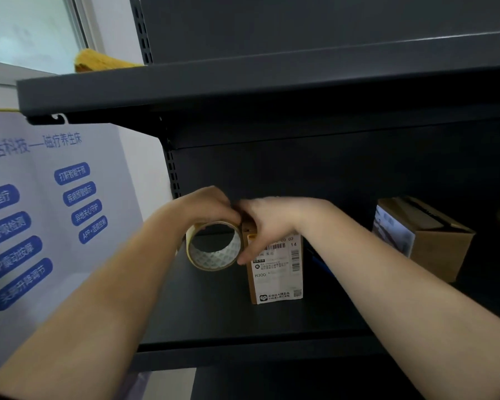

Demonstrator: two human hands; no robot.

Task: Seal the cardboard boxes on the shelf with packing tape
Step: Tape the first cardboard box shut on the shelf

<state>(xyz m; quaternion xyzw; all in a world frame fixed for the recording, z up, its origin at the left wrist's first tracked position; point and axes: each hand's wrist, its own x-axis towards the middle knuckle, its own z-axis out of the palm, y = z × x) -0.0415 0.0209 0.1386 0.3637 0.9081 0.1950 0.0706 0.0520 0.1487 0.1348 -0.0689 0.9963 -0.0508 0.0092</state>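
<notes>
A roll of tan packing tape (pixel 214 246) is held on edge just left of a small cardboard box (pixel 274 272) with a white shipping label, which stands on the dark shelf (pixel 214 313). My left hand (pixel 208 206) grips the roll from above. My right hand (pixel 269 220) rests on the box's top left corner, its thumb against the roll; whether it pinches the tape end is hidden. A second, larger cardboard box (pixel 427 238) stands farther right on the same shelf.
The dark metal shelf above (pixel 243 90) overhangs the hands. The slotted upright (pixel 172 171) stands behind the roll. A white poster with blue labels (pixel 41 212) hangs at the left. Something yellow (pixel 98 62) lies on the upper shelf.
</notes>
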